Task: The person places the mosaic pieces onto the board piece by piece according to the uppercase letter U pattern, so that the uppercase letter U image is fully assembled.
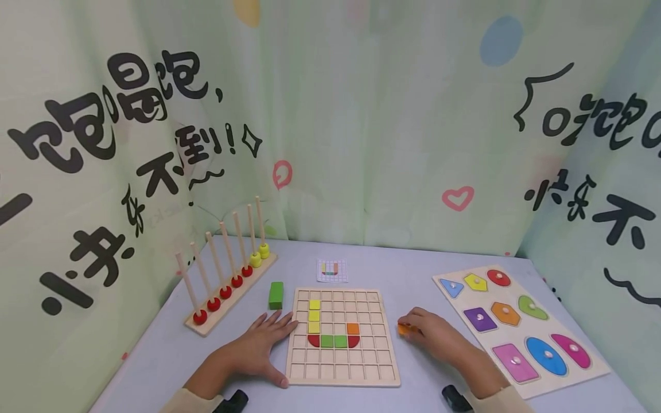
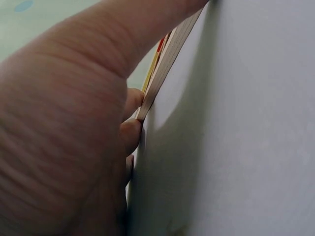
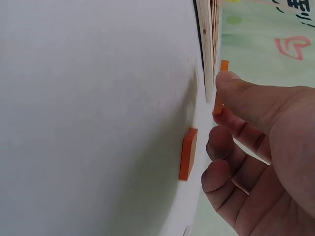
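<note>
A wooden grid board (image 1: 341, 315) lies on the table between the hands. It bears several yellow squares (image 1: 314, 315) in a column, green squares (image 1: 333, 342), red rounded corner pieces (image 1: 353, 342) and one orange square (image 1: 353, 328). My left hand (image 1: 255, 347) rests with fingers spread, thumb and fingertips touching the board's left edge. To the right of the board, my right hand (image 1: 436, 335) pinches an orange square tile (image 3: 218, 103) between thumb and index finger. A second orange tile (image 3: 188, 155) lies on the table near that hand's other fingers.
Behind the board lies a small pattern card (image 1: 332, 271). A green block (image 1: 276, 295) sits to the left, near a peg stand (image 1: 227, 298) with red and yellow beads. On the right is a shape puzzle board (image 1: 496, 338). Printed curtains (image 1: 361, 143) surround the table.
</note>
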The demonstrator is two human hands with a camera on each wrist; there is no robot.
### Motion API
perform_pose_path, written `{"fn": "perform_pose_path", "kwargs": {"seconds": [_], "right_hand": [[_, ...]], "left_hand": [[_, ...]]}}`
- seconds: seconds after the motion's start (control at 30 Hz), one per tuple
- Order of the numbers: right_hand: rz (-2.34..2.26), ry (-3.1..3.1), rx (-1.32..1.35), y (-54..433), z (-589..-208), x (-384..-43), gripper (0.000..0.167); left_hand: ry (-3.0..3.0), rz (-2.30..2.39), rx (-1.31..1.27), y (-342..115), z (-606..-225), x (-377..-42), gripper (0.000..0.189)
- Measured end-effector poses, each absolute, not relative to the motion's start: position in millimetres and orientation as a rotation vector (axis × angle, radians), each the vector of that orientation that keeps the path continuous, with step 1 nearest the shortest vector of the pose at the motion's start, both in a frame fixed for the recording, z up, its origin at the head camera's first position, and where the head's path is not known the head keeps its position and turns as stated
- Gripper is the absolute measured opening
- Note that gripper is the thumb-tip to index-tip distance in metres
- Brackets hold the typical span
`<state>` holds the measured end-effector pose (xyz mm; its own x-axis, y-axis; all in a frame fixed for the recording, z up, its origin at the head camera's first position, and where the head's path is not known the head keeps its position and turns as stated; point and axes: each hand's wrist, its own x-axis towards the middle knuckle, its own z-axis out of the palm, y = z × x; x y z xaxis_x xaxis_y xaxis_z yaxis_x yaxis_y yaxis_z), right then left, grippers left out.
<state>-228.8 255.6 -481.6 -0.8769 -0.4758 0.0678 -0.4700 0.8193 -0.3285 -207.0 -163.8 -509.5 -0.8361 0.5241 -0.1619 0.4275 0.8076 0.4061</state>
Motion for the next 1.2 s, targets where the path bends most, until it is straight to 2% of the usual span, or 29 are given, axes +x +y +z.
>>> {"fn": "perform_pose_path", "kwargs": {"seconds": [0.7, 1.2], "right_hand": [[-0.620, 2.914, -0.724, 213.3, -479.0, -235.8, 0.028], [-0.658, 2.844, -0.853, 187.3, -474.1, -242.3, 0.029]], "left_hand": [[2.730, 0.521, 0.726, -163.8, -510.4, -207.1, 0.122], [2.738, 0.520, 0.728, -164.2, -514.8, -209.3, 0.122]]}}
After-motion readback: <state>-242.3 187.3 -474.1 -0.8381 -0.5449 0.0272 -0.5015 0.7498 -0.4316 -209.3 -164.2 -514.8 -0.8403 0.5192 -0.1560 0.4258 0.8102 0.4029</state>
